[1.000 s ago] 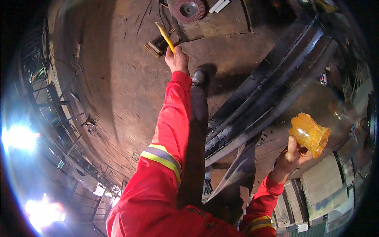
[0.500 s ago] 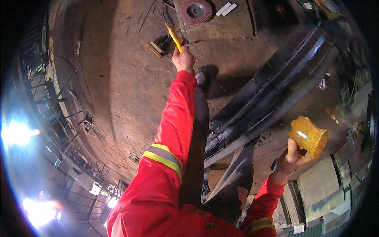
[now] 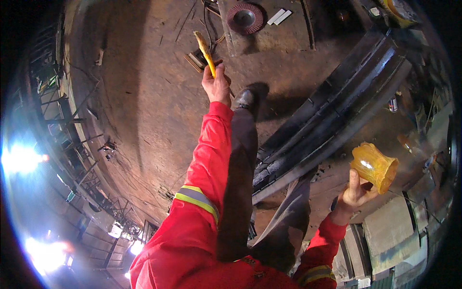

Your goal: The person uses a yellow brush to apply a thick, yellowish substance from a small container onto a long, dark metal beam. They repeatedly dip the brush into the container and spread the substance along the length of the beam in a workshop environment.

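My left hand (image 3: 216,85) reaches out over the brown floor, closed round a slim yellow stick-like tool (image 3: 207,54). The tool's far end is broader and ochre; its exact kind is unclear. Just beyond that hand lies a brown block-like object (image 3: 195,61), partly hidden by the tool and hand. At the right, my right hand (image 3: 355,193) grips a translucent amber cup (image 3: 373,166) from below. The cup is tilted on its side, with a ragged rim at one end and a round one at the other. Its inside is not visible.
A reddish flap disc (image 3: 244,19) and two white sticks (image 3: 279,17) lie on a flat plate (image 3: 284,38) ahead. Long dark metal beams (image 3: 332,106) run diagonally right of my shoe (image 3: 245,98). Cables and scrap (image 3: 108,147) lie left; grey sheets (image 3: 390,226) stand lower right.
My left hand has drawn back slightly toward me and left, with the yellow tool still in it. My right hand and the cup have barely moved. The view has shifted a little.
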### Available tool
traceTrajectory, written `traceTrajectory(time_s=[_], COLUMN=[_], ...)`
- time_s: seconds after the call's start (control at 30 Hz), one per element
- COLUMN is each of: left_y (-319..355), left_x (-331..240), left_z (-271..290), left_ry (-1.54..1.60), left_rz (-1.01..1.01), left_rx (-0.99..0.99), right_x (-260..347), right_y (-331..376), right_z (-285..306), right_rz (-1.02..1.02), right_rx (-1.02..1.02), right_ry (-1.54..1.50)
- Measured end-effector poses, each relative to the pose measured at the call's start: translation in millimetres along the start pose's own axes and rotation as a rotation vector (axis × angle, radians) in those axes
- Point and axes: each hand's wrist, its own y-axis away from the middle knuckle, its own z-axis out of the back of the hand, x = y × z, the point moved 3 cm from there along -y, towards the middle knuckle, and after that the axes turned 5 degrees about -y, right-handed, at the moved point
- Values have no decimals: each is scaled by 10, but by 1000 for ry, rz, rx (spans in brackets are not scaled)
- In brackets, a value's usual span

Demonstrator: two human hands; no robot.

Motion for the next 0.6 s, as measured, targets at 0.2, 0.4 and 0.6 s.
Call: traceTrajectory(time_s=[0.2,0.4,0.6], left_y=[30,400,878], left_x=[-35,-74,192], left_z=[27,203,154], left_ry=[-39,-3,-170], left_rz=[46,194,269], left_rx=[-22,84,542], right_x=[43,-47,51], right_y=[35,233,103], right_z=[64,249,76], right_rz=[-2,-15,-171], right_rx=[67,76,25], right_ry=[56,140,62])
